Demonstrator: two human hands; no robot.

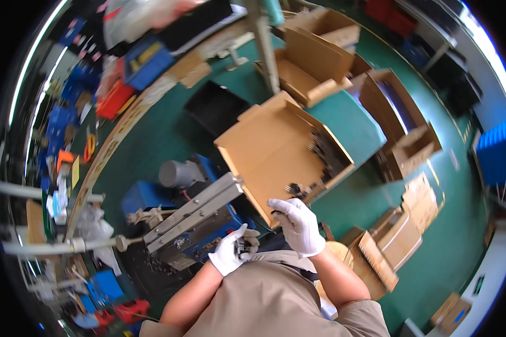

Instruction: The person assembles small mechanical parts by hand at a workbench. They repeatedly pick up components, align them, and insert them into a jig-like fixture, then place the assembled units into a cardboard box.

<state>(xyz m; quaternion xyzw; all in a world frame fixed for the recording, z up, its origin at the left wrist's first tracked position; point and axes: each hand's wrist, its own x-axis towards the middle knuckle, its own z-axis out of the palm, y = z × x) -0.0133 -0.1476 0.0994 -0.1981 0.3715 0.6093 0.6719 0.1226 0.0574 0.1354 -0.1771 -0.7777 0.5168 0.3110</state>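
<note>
My left hand (230, 250), in a white glove, is cupped around several small dark parts (242, 247) lying in its palm. To its right, my gloved right hand (301, 229) has thumb and fingers pinched together over the near edge of a shallow cardboard box (258, 151). A small dark piece (276, 212) shows at those fingertips; its exact kind is too small to tell. Inside the box, more dark parts (299, 191) lie in loose heaps along the right side and near corner.
A blue machine with a grey motor (177, 174) and metal rails (194, 213) stands left of the box. Behind are a black bin (215, 108) and a post (264, 50). Open cartons (396, 106) stand at the right; a cluttered bench with blue bins (147, 64) runs along the left.
</note>
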